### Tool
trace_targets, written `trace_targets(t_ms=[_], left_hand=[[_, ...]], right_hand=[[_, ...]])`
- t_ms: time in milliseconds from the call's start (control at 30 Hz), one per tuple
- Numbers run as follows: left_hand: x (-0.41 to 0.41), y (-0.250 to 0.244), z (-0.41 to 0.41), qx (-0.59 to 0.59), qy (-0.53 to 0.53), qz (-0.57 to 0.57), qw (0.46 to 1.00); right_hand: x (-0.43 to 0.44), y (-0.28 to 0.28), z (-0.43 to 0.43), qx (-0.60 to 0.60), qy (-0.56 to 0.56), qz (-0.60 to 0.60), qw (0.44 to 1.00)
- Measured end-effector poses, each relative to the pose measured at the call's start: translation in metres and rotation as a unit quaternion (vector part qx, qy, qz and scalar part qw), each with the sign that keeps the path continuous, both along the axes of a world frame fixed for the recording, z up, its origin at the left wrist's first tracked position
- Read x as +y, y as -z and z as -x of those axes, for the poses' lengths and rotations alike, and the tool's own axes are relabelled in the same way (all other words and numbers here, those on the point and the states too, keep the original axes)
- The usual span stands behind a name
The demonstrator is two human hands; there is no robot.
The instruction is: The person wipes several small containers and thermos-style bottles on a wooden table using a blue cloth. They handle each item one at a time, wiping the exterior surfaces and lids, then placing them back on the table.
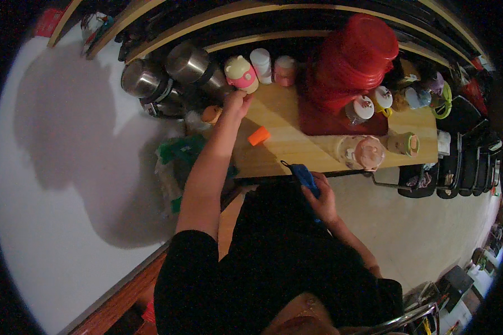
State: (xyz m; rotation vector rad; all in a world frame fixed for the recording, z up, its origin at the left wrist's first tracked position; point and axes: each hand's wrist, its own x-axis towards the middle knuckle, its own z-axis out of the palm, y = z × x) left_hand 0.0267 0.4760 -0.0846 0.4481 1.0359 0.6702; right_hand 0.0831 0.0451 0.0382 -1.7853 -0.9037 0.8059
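My left hand (238,104) reaches out over the wooden tabletop (289,119) to the foot of a cream-and-pink bottle (242,76) with a bear-eared lid. Its fingers are bent and partly hidden, so whether they grip the bottle is unclear. Close to my body, my right hand (323,200) holds a blue cloth (305,178) with a black hanging loop, just off the table's front edge. Between the two hands an orange block-like item (259,136) lies on the wood. Beside my left forearm is a small orange-topped container (211,114).
Steel vessels (187,63) stand at the back left, near a white bottle (260,65) and a pink jar (285,70). Stacked red plastic containers (364,54) rise from a dark red tray (343,125). A pink-lidded jug (368,153) and a green-rimmed cup (404,143) stand at the right front.
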Motion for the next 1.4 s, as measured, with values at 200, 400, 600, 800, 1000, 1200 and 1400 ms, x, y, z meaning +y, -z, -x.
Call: trace_targets(t_ms=[200, 400, 600, 800, 1000, 1200, 1400], left_hand=[[-0.051, -0.07, -0.014, 0.011, 0.123, -0.067, 0.99], [-0.052, -0.099, 0.011, 0.15, 0.283, -0.245, 0.915], [-0.121, -0.111, 0.073, 0.18, 0.304, -0.372, 0.859], [-0.157, -0.055, 0.104, 0.405, 0.359, -0.468, 0.699], [-0.17, -0.033, 0.109, 0.466, 0.259, -0.483, 0.694], [-0.131, -0.047, 0.123, 0.493, 0.21, -0.497, 0.683], [-0.081, -0.091, 0.075, 0.528, 0.212, -0.597, 0.566]], right_hand=[[-0.003, 0.0, -0.001, -0.002, 0.01, 0.011, 1.0], [-0.006, 0.004, -0.002, 0.002, 0.026, 0.02, 0.999], [-0.011, 0.011, -0.009, 0.0, 0.015, 0.006, 1.0], [-0.005, 0.016, -0.012, -0.016, 0.004, -0.016, 1.0], [0.003, 0.012, -0.009, -0.011, -0.031, 0.008, 0.999], [0.005, 0.018, -0.006, -0.016, -0.046, -0.004, 0.999], [0.005, 0.026, -0.003, 0.001, -0.037, 0.008, 0.999]])
